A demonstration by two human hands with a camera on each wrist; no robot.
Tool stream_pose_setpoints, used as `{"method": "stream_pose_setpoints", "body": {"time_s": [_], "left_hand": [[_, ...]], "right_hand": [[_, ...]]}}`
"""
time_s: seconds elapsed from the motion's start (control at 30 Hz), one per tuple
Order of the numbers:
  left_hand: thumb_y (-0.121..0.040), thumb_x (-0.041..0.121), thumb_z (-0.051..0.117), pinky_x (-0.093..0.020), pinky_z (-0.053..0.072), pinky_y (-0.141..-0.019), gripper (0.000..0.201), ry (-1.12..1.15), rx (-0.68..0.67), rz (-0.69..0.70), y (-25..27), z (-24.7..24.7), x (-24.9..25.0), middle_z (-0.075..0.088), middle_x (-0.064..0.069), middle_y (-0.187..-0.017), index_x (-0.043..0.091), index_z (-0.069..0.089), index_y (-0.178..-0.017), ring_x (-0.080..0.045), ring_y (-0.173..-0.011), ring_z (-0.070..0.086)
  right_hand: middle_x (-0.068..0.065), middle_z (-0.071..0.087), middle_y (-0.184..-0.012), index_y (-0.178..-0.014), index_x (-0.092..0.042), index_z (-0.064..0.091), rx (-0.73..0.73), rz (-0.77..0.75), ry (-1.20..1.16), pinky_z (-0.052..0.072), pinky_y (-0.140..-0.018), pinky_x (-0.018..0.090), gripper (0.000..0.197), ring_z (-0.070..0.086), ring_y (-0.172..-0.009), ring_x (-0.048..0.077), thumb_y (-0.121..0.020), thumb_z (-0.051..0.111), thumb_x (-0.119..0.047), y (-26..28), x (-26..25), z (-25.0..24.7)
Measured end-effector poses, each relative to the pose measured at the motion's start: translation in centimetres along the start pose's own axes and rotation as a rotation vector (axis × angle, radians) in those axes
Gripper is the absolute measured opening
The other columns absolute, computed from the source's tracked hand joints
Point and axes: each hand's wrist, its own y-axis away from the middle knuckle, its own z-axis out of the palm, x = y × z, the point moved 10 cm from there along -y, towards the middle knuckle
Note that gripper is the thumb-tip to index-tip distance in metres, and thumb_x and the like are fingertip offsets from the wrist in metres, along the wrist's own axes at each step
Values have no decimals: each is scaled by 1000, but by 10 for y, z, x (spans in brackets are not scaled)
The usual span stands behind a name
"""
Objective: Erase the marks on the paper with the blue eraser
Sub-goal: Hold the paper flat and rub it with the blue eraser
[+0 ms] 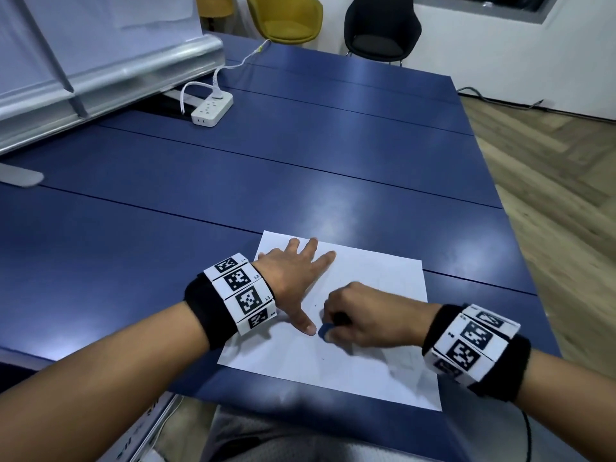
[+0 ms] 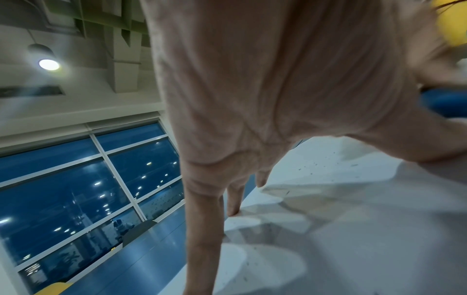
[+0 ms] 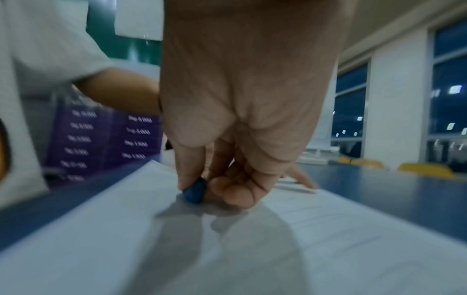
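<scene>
A white sheet of paper (image 1: pixel 373 368) lies on the blue table (image 1: pixel 233 181) near its front edge. My left hand (image 1: pixel 296 271) lies flat on the sheet's left part with fingers spread, thumb pointing toward the eraser. My right hand (image 1: pixel 353 321) pinches the small blue eraser (image 1: pixel 324 331) between thumb and fingers and presses it onto the paper; in the right wrist view the eraser (image 3: pixel 195 192) touches the paper (image 3: pixel 328 249) under the fingertips. Faint marks and small dark crumbs dot the paper (image 2: pixel 341 199) beside my spread left hand (image 2: pixel 252 119).
A white power strip (image 1: pixel 212 111) with its cable lies at the back left of the table. A whiteboard (image 1: pixel 83 55) leans at the far left. A yellow chair (image 1: pixel 286 18) and a black chair (image 1: pixel 383 28) stand beyond the table. Wooden floor (image 1: pixel 560 195) runs along the right.
</scene>
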Motion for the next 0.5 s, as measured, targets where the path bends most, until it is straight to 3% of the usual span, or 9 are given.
{"method": "stream_pose_setpoints", "body": {"time_s": [0.07, 0.17, 0.37, 0.5], "left_hand": [[-55, 69, 82, -62, 40, -101, 143, 1, 18, -2, 2, -2, 1, -12, -1, -163, 25, -12, -154, -34, -146, 7], [-57, 70, 80, -58, 38, -103, 145, -5, 33, -6, 7, -4, 1, -12, -1, -164, 18, -14, -154, -32, -147, 9], [-59, 75, 75, -49, 35, -104, 146, -10, 65, -1, 10, -8, 0, -10, 0, -165, 14, -17, -154, -28, -147, 11], [-58, 76, 75, -45, 34, -103, 146, -24, 97, 3, 11, -10, 1, -5, -2, -165, 10, -13, -154, -28, -146, 14]], "right_hand": [[0, 66, -71, -70, -13, 58, -21, 13, 17, 37, -55, 14, 21, 52, -59, 9, -87, 62, -24, -1, 3, 1], [-1, 63, -66, -68, -11, 58, -88, 9, 17, 37, -54, 15, 23, 50, -56, 11, -87, 63, -24, -2, -3, 9], [3, 72, -71, -72, -10, 67, 133, 160, 102, 48, -64, 26, 18, 61, -64, 17, -85, 66, -24, -37, 47, -63], [4, 74, -81, -78, -9, 69, 109, 121, 85, 52, -68, 30, 12, 65, -72, 18, -83, 65, -20, -24, 28, -43]]}}
